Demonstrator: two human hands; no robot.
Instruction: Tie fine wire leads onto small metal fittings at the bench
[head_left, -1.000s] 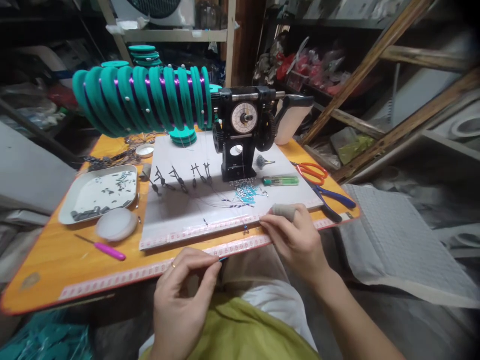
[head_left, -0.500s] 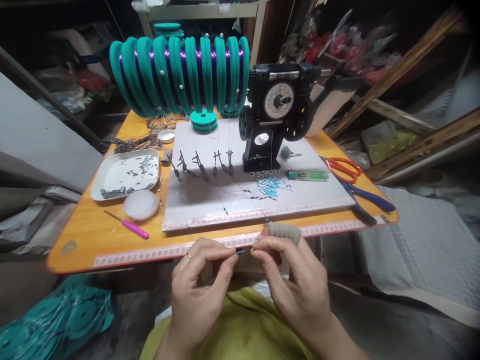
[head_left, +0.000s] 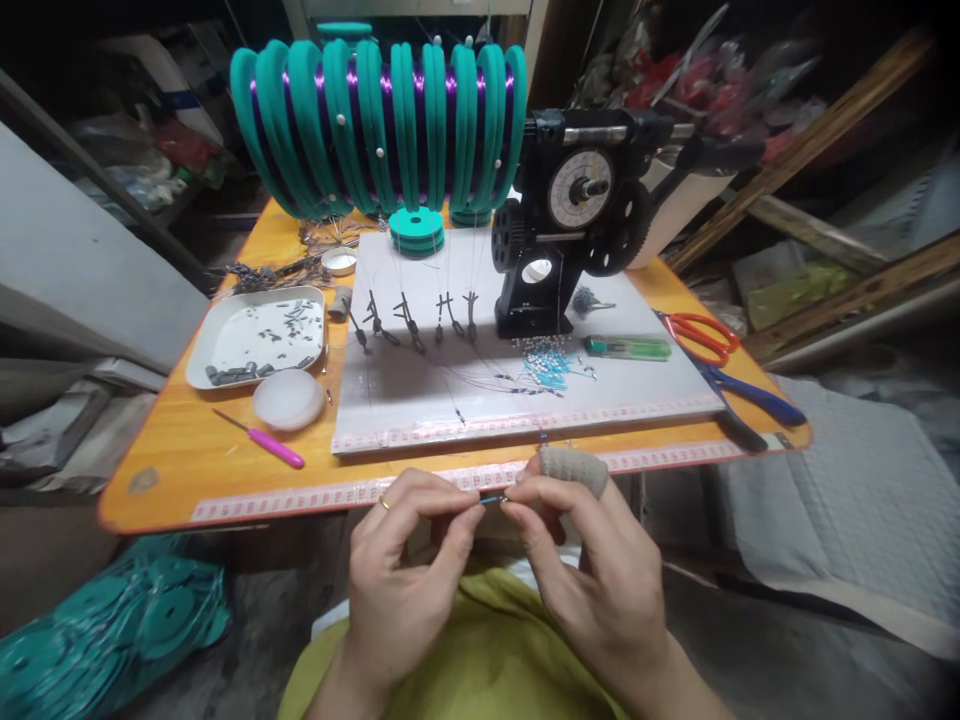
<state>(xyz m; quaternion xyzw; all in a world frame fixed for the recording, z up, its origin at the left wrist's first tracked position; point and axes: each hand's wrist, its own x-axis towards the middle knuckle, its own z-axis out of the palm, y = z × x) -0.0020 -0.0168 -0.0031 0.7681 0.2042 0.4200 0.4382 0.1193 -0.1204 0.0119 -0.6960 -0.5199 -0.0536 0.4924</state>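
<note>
The left hand (head_left: 416, 575) and the right hand (head_left: 589, 560) meet just below the middle of the frame, fingertips near each other but apart. The left thumb and forefinger pinch a thin blue stick (head_left: 489, 500), which spans the gap between the hands, by the table's front edge. The right thumb and forefinger pinch a tiny shiny piece (head_left: 505, 499) at the stick's other end — it looks like metal, though it is too small to be sure. A ring (head_left: 384, 503) sits on a left finger, and a grey cloth wrap (head_left: 574, 471) covers a right one.

A tape measure (head_left: 277, 500) runs along the edge of the table (head_left: 172, 470). On the white board (head_left: 420, 405) at the centre lies a heap of blue and white bits (head_left: 547, 365), in front of a black machine (head_left: 555, 235). Green spools (head_left: 375, 130) line up across the upper middle. To the left lie a white tray (head_left: 247, 318), a round lid (head_left: 289, 400) and a pink-handled tool (head_left: 275, 449); to the right, orange-handled scissors (head_left: 701, 338) and blue-handled pliers (head_left: 757, 395).
</note>
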